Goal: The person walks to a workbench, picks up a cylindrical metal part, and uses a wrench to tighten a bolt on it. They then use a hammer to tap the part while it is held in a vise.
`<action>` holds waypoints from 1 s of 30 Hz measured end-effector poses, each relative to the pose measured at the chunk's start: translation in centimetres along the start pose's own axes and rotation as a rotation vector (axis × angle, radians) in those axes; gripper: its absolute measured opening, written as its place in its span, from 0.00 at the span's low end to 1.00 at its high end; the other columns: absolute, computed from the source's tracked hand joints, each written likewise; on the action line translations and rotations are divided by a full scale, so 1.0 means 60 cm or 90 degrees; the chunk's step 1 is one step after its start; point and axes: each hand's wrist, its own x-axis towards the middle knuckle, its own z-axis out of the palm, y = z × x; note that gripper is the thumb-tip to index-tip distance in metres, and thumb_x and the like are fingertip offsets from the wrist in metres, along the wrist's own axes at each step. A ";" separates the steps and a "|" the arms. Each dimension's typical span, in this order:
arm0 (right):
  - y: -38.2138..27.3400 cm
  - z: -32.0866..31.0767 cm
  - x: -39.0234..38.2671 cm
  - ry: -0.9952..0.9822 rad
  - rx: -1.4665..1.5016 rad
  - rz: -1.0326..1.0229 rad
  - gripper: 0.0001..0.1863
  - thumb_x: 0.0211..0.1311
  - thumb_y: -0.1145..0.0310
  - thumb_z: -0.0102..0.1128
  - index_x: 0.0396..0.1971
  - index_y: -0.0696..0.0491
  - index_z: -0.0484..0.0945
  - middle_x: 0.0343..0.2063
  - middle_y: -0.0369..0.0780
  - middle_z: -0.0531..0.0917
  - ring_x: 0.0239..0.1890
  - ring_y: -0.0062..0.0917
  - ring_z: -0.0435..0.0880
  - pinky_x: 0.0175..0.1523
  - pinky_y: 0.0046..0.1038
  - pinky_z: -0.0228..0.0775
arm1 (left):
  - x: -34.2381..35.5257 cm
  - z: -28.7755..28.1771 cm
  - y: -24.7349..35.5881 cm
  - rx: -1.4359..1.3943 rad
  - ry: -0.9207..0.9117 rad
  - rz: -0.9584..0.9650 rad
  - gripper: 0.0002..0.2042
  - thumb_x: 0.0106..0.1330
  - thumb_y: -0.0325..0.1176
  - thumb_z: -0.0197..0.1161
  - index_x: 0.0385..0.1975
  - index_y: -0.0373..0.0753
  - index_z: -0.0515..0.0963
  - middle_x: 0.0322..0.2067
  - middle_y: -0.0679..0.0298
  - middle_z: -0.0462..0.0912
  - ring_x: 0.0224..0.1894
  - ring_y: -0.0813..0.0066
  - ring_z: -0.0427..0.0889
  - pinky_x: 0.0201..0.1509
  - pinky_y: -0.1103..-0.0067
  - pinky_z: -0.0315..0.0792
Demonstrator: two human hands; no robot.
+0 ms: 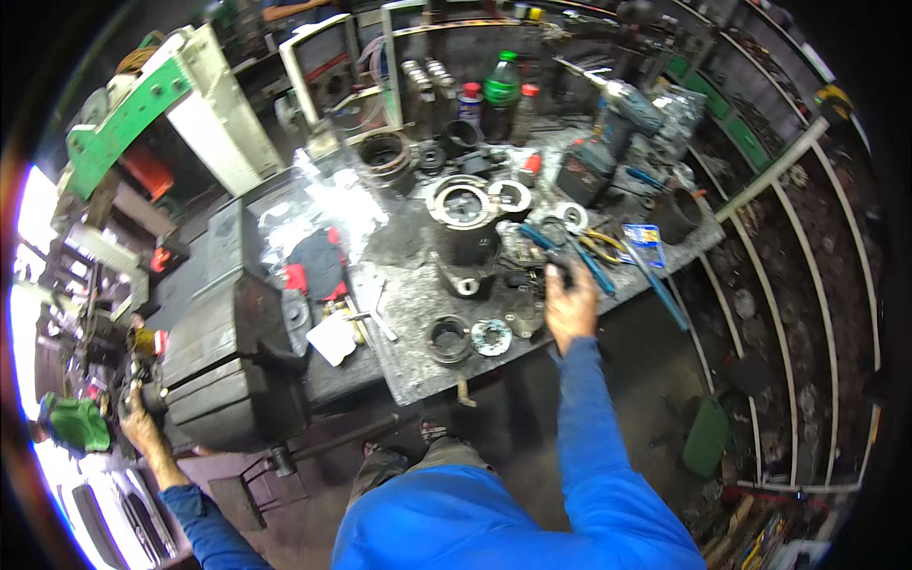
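My right hand [570, 306] reaches over the metal-topped bench [418, 370], its fingers curled on a small dark part [560, 271] beside the blue-handled pliers [581, 255]. Just left of it stands a dark cylindrical housing [465, 233] with a silvery ring on top. A bearing ring [491, 337] and a dark round cup [448, 339] lie nearer the bench's front edge. My left hand [142, 425] is far out to the left, gripping a dark metal piece [136, 366] at the end of the big grey bench vise [228, 351].
A cordless drill [619, 119], a green bottle [501, 87] and several round metal parts crowd the back of the bench. A green and white press frame [152, 104] stands at the far left. Shelves of parts [807, 247] curve along the right. A green can [705, 435] sits on the floor.
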 end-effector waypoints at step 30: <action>-0.365 0.096 -0.286 -0.794 -0.447 -0.436 0.22 0.58 0.52 0.72 0.44 0.52 0.80 0.35 0.48 0.89 0.41 0.45 0.90 0.47 0.47 0.80 | -0.010 -0.046 0.093 -0.094 -0.276 -0.004 0.44 0.54 0.53 0.82 0.61 0.24 0.74 0.56 0.42 0.83 0.61 0.54 0.82 0.66 0.67 0.74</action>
